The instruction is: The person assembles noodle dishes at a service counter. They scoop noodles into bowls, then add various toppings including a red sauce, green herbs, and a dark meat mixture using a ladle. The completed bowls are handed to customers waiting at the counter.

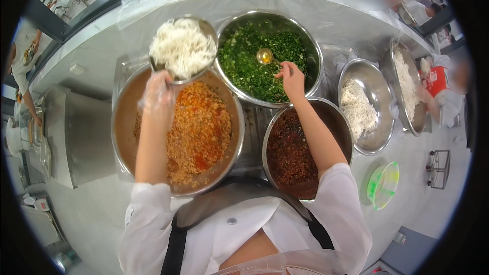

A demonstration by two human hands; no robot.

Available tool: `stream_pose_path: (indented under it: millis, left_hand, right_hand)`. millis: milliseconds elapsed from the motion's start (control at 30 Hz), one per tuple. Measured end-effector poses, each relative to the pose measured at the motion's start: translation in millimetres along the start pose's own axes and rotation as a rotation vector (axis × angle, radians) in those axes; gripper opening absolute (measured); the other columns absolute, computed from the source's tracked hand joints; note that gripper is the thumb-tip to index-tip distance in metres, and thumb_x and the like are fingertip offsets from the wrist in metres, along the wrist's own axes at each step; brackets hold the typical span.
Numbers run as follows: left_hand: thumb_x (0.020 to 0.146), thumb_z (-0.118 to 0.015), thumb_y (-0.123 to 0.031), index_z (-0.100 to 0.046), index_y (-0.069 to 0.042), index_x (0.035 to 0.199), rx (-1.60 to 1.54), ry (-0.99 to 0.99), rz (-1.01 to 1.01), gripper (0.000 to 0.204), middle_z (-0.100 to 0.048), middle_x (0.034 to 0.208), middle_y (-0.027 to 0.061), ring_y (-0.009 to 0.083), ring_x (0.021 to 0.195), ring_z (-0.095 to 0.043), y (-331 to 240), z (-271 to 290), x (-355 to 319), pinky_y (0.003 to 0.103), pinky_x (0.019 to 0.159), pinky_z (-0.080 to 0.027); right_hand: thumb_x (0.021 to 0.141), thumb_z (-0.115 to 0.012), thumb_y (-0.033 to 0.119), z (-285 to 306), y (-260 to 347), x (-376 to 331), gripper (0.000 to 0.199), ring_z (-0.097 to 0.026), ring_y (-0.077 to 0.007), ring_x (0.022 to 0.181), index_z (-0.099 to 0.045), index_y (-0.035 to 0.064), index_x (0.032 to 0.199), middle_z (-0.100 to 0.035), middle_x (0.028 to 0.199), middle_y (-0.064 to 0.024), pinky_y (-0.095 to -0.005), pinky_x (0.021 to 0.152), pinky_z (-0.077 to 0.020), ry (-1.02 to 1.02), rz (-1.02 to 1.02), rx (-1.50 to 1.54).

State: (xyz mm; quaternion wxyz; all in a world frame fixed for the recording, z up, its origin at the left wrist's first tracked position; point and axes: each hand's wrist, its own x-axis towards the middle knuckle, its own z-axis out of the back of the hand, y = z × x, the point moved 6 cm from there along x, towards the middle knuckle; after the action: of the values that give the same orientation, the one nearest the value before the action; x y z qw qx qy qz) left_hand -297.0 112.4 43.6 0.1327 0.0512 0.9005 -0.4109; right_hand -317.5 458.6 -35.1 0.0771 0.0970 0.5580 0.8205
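Big pan of orange minced sauce [201, 132] below me, dark chili bowl [290, 158] beside it. Two steel bowls with white noodles [359, 109] [407, 84] at my right. Green-rimmed lid [383, 184] near counter edge.

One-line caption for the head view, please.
Left hand holds a bowl of noodles over minced sauce; right hand spoons chopped greens.
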Motion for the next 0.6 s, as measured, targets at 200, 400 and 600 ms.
stream_pose_path:
  millis: [200, 400, 600]
  left_hand:
    - [0.062, -0.032, 0.013, -0.014, 0.011, 0.13, -0.126, -0.217, 0.018, 0.07, -0.033, 0.127, 0.0316, 0.0385, 0.117, -0.042, 34, 60, -56, 0.043, 0.088, -0.052]
    - [0.055, -0.034, 0.01, -0.029, 0.01, 0.127, -0.229, -0.273, -0.029, 0.071, -0.043, 0.124, 0.0277, 0.0417, 0.11, -0.049, 66, 102, -75, 0.058, 0.086, -0.047]
    - [0.057, -0.03, 0.015, -0.02, -0.002, 0.136, -0.183, -0.131, 0.084, 0.082, -0.037, 0.13, 0.0228, 0.0341, 0.118, -0.043, 75, 65, -78, 0.043, 0.093, -0.048]
  right_hand:
    - [0.091, -0.043, 0.017, -43, -13, 7, 0.026, -0.063, -0.0237, 0.063, -0.056, -0.0028, 0.1, -0.061, 0.086, -0.0199, -0.0354, 0.063, -0.0469, 0.088, 0.048, -0.195]
    - [0.091, -0.041, 0.017, -17, -9, 9, 0.029, -0.062, -0.0149, 0.075, -0.056, -0.005, 0.1, -0.065, 0.065, -0.0109, -0.0271, 0.073, -0.0447, -0.025, -0.089, 0.048]
    - [0.089, -0.044, 0.015, 30, 7, 5, 0.026, -0.063, -0.0177, 0.077, -0.055, -0.0059, 0.1, -0.065, 0.072, -0.0136, -0.0273, 0.075, -0.0439, -0.113, -0.084, 0.272]
